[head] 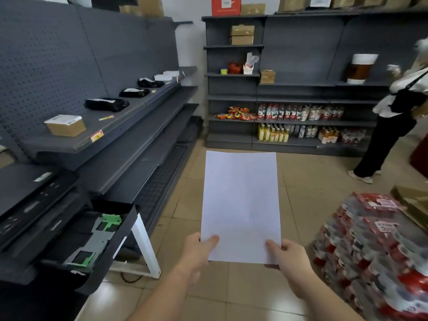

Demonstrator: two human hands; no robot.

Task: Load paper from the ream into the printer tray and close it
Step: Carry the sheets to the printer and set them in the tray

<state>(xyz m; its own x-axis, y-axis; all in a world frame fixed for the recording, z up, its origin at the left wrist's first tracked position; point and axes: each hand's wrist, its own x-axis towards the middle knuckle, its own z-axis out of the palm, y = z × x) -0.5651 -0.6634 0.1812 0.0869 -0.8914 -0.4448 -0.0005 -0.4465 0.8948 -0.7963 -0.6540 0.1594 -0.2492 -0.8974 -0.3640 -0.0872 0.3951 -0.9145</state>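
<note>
**Paper held at its near edge, tray open to the left**

The paper (240,205) is pinched at its near corners by the left hand (199,249) and right hand (289,256), thumbs on top, over the floor. It is judged light and floppy; support along both long sides is advised. The printer tray (92,242) stands open, well apart at left.

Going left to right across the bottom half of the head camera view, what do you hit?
Printer → its open tray → left hand → paper → right hand → shrink-wrapped bottle packs.
</note>
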